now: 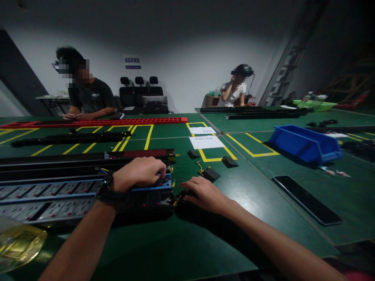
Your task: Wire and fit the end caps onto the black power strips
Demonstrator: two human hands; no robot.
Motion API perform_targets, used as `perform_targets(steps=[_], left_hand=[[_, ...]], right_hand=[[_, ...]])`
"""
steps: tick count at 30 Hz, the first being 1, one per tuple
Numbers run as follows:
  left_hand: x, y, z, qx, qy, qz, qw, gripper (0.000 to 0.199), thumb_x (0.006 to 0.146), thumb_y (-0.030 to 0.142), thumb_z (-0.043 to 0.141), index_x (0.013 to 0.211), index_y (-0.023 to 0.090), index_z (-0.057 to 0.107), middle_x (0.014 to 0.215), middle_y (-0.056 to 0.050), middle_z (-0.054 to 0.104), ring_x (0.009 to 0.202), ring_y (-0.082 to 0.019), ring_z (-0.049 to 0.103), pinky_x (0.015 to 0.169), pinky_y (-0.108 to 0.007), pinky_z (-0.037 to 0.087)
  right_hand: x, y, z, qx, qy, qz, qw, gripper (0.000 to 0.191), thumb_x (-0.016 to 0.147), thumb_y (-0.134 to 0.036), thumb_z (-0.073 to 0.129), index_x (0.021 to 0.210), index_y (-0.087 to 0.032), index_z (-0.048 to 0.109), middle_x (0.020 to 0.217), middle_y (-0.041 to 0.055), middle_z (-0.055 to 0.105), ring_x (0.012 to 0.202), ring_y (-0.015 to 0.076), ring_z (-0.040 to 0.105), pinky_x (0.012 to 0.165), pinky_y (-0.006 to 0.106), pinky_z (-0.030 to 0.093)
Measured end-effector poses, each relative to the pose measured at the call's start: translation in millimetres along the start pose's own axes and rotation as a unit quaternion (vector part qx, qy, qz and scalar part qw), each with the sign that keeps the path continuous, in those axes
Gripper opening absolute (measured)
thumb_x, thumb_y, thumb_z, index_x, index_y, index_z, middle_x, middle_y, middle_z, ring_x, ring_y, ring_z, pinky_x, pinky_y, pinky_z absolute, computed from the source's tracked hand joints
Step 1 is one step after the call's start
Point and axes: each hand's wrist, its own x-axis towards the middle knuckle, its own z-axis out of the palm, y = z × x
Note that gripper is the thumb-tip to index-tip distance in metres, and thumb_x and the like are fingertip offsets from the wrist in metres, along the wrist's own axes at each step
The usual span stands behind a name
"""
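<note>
My left hand [142, 171], with a dark watch on its wrist, lies over the right end of a long blue-edged strip [70, 189] fitted with grey blocks and small red parts. Its fingers curl down onto the strip's end. At the ends of the strips, my right hand [202, 193] closes its fingers around a small dark part with yellow wires [176, 201]; the fingers partly hide it. A second strip [58, 210] lies alongside, nearer to me. Black wedge-shaped caps [210, 174] lie beyond my right hand, one with a yellow wire beside it.
On the green table lie a phone [306, 199], a blue bin [304, 144], paper sheets [206, 142] and a long red rail [96, 122]. A clear yellowish container [22, 244] stands at the near left. Two people sit across the table.
</note>
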Motion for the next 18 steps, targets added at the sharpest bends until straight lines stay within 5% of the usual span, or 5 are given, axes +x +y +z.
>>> perform_targets(steps=[3,7,12,18], left_hand=[[-0.8,0.6,-0.9,0.001,-0.005,-0.003,1.000,0.027,0.089,0.021,0.058,0.105,0.032,0.077,0.110,-0.004,0.077,0.097,-0.027,0.071,0.076,-0.033,0.047],[-0.9,2.1,-1.6,-0.003,-0.011,0.002,1.000,0.026,0.090,0.022,0.059,0.105,0.031,0.077,0.109,-0.005,0.077,0.098,-0.028,0.070,0.077,-0.034,0.047],[1.4,2.3,0.1,-0.008,-0.013,0.012,1.000,0.027,0.089,0.024,0.059,0.108,0.031,0.077,0.110,-0.006,0.077,0.098,-0.027,0.069,0.078,-0.034,0.048],[4.2,0.9,4.0,-0.014,-0.015,0.018,1.000,0.028,0.088,0.023,0.060,0.108,0.030,0.078,0.110,-0.007,0.076,0.097,-0.027,0.069,0.077,-0.034,0.047]], right_hand=[[-3.1,11.9,-10.9,-0.012,0.022,0.012,1.000,0.030,0.100,-0.027,0.068,0.129,-0.020,0.066,0.109,0.0101,0.076,0.100,0.0259,0.069,0.086,0.038,0.051],[-6.7,31.1,-26.9,-0.074,0.086,0.138,0.984,0.025,0.105,-0.025,0.056,0.126,-0.020,0.068,0.113,0.0116,0.076,0.103,0.0272,0.070,0.089,0.040,0.051],[-9.1,43.0,-35.6,-0.177,0.025,0.217,0.960,0.025,0.104,-0.017,0.051,0.119,-0.015,0.072,0.107,0.0133,0.073,0.102,0.0254,0.065,0.088,0.035,0.046],[-9.6,46.7,-26.4,-0.203,-0.013,0.205,0.957,0.025,0.100,-0.013,0.053,0.107,-0.017,0.076,0.099,0.0125,0.069,0.093,0.0240,0.061,0.078,0.035,0.039]])
